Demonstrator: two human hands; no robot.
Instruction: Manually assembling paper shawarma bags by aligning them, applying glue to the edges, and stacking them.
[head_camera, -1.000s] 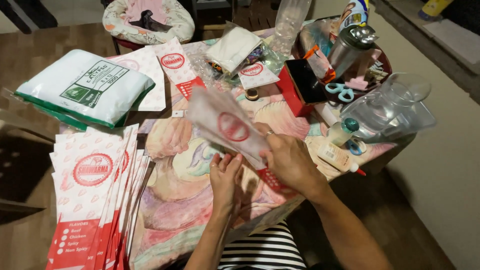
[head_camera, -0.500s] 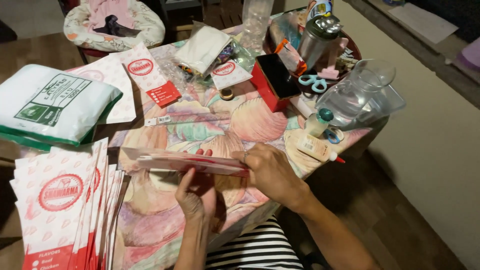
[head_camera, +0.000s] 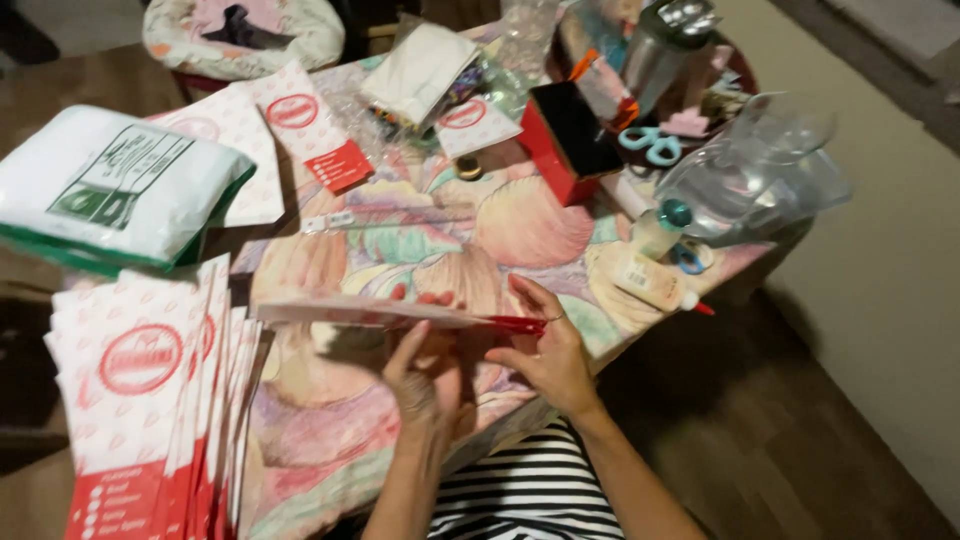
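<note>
On the floral tablecloth (head_camera: 420, 240), wood floor around | paper bag (head_camera: 370, 312) edge-on, pinched by left hand (head_camera: 425, 375) and right hand (head_camera: 550, 350), reaching toward 9 o'clock

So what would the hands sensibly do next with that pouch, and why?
Probably lay the pouch flat on the cloth, or onto the stack at the left. Both hands hold it edge-on and level above the table: the left hand under its middle, the right hand pinching its red end. Similar pouches already lie fanned in that stack, so it likely belongs there.

Dim warm indoor light, soft shadows, motion blur throughout (edges worst) — grainy
</note>
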